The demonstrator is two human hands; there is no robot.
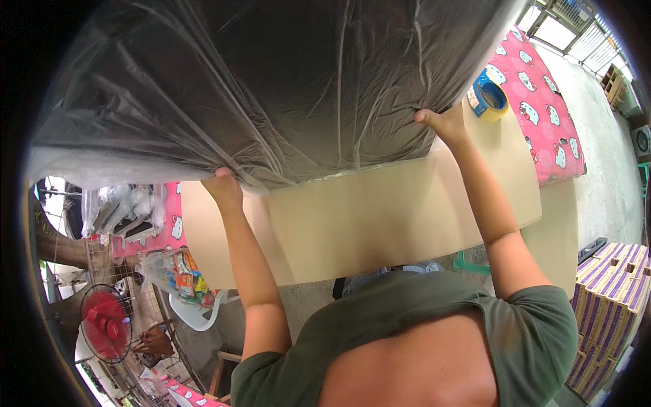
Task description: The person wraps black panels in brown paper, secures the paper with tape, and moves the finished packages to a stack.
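A large dark sheet-like thing covered in wrinkled clear plastic film [312, 81] fills the upper part of the view, tilted up before me. My left hand [222, 186] grips its near edge at the lower left, thumb on top. At the right of that edge, my right hand [444, 127] is closed on the film, thumb pressing into the folds. The other fingers of both hands are hidden behind the plastic. Below it lies a beige board [400, 210]. Just beyond my right hand, blue and yellow tape rolls [489, 100] sit on the board.
Pink patterned cloth [542, 102] covers the surface at the right. Plastic-wrapped grey parts [129, 214] lie at the left, above a bag of colourful packets [190, 278] and a white chair [196, 313]. A red fan [105, 322] stands lower left. Stacked boxes [610, 312] rise at the right.
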